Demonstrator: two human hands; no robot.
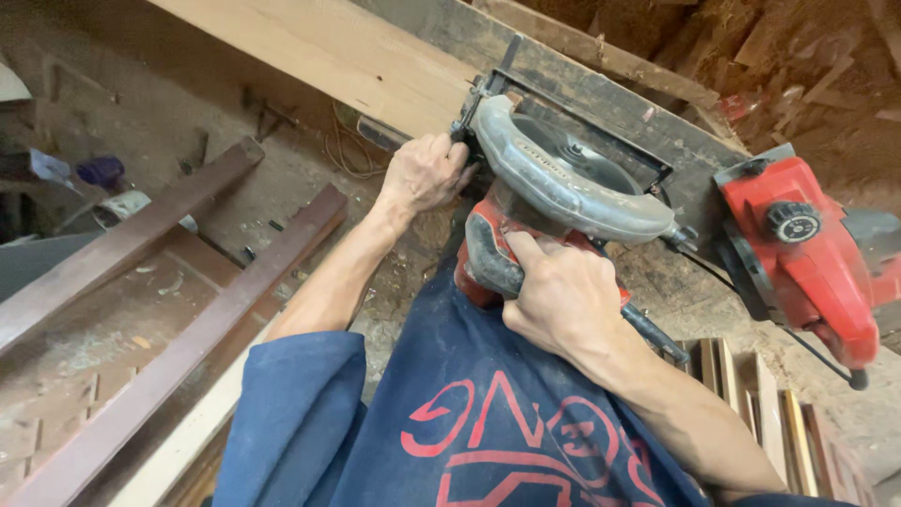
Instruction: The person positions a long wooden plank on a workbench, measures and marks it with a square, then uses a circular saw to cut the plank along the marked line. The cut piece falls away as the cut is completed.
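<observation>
A circular saw [563, 174] with a grey blade guard and red body rests on a dark, worn workbench top [619, 103], at the end of a pale wooden plank [347, 47]. My right hand [561, 299] is closed around the saw's red and black handle. My left hand [427, 174] grips the front edge of the saw's base plate, right beside the plank's end. The blade itself is hidden under the guard.
A red electric planer [812, 253] sits on the bench to the right. Two dark long beams [188, 338] lie on the sawdust-covered floor at left. Stacked short wood pieces [770, 422] stand at lower right. Scrap wood fills the top right.
</observation>
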